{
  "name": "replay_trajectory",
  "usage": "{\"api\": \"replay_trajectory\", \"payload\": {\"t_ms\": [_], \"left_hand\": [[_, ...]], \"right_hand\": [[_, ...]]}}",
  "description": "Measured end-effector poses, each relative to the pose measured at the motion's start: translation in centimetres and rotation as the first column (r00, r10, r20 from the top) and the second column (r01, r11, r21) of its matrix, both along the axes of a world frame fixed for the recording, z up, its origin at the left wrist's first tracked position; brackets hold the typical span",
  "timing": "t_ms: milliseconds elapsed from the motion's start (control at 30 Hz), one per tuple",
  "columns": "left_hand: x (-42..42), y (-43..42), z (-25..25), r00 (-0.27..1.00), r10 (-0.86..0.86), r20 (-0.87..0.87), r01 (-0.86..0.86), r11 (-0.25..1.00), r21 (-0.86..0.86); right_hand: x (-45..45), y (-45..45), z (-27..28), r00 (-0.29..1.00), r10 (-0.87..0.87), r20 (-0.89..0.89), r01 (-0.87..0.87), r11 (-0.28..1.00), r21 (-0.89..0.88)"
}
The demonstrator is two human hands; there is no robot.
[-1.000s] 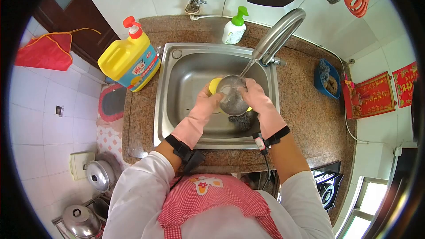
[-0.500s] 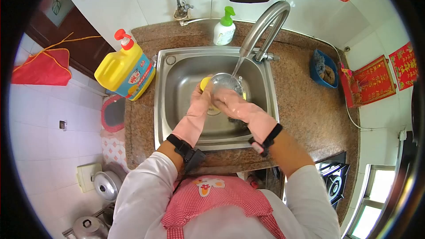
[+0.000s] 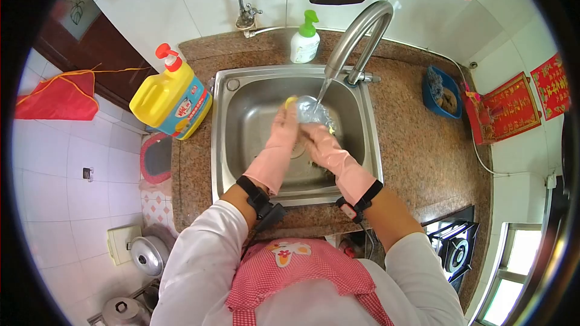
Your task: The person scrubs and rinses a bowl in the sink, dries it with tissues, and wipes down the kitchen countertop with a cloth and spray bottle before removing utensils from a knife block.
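Over the steel sink (image 3: pixel 227 151), both my hands are in pink rubber gloves around a clear, glass-like bowl (image 3: pixel 309 106). Water from the faucet (image 3: pixel 362 30) runs into the bowl. My left hand (image 3: pixel 284 127) grips its left side, with a small yellow item (image 3: pixel 290 101), kind unclear, at the fingertips. My right hand (image 3: pixel 320 140) is closed at the bowl's lower right edge; its fingertips are partly hidden. Something yellow and dark objects lie in the sink under and beside my right hand, too covered to name.
A large yellow detergent bottle (image 3: pixel 175 99) stands left of the sink. Behind the sink is a white pump bottle (image 3: pixel 304 42) with a green top. A blue basket (image 3: pixel 430 99) with scrubbers sits right, and a gas stove (image 3: pixel 454 253) is at lower right.
The bowl has shifted slightly right and up and tilted under the stream. My right hand has slid from over the bowl down to its lower edge.
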State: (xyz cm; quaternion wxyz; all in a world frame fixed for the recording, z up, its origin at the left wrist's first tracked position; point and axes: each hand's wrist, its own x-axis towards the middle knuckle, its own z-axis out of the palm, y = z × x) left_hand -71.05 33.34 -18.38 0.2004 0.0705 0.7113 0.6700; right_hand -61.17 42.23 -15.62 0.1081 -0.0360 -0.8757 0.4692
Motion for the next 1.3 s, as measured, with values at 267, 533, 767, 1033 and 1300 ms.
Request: {"api": "replay_trajectory", "payload": {"t_ms": [267,533,767,1033,1300], "left_hand": [[0.5,1.5,4.6,0.974,-0.167,0.151,0.178,0.982,-0.062],[4.1,4.4,5.3,0.324,-0.257,-0.910,-0.060,0.955,-0.291],[-1.9,3.5,0.2,0.950,-0.297,-0.101,0.299,0.954,0.005],[-0.4,-2.0,5.4,0.759,-0.351,0.548,0.040,0.866,0.499],[0.1,-2.0,5.4,0.805,-0.076,0.588,-0.335,0.760,0.557]], "right_hand": [[2.2,-0.3,0.9,0.988,-0.155,0.009,0.150,0.938,-0.311],[2.2,3.7,-6.1,0.910,-0.415,-0.022,0.146,0.368,-0.918],[3.0,2.7,3.3,0.970,-0.229,0.086,0.066,-0.093,-0.994],[0.3,4.7,3.7,0.810,-0.549,0.208,0.414,0.785,0.460],[-4.5,1.8,1.6,0.810,-0.562,0.166,0.581,0.731,-0.358]]}}
